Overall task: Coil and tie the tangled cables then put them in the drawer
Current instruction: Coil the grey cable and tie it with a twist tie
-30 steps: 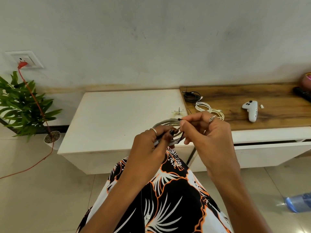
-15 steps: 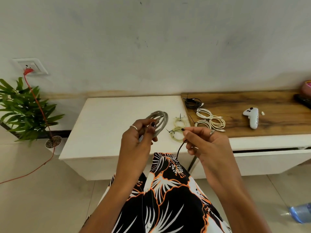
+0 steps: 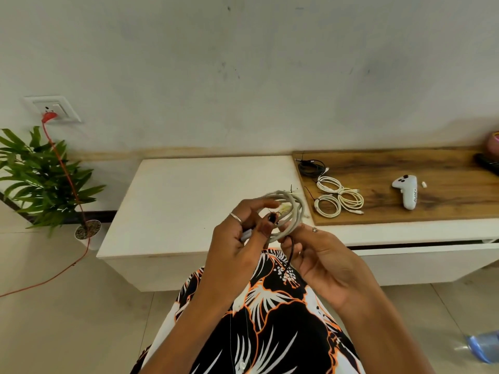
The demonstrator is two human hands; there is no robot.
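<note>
My left hand (image 3: 240, 238) grips a grey coiled cable (image 3: 293, 209) held up over the front edge of the white cabinet (image 3: 189, 195). My right hand (image 3: 321, 255) pinches the coil's lower right side, and a thin black tie (image 3: 291, 249) hangs from its fingers. A pale yellowish cable shows partly through the coil's middle. On the wooden top (image 3: 421, 171) lie three coiled white cables (image 3: 339, 197) and a coiled black cable (image 3: 310, 167). A drawer front (image 3: 432, 263) runs below the wooden top, slightly ajar.
A white handheld controller (image 3: 406, 190) and a small white piece lie on the wood. A potted plant (image 3: 40, 179) stands at left, with an orange cord (image 3: 67, 174) from a wall socket. A blue bottle (image 3: 483, 346) lies on the floor at right.
My hands have come together again: the right hand moved left to the grey coil with the black tie. The coil now covers the yellowish cable on the cabinet.
</note>
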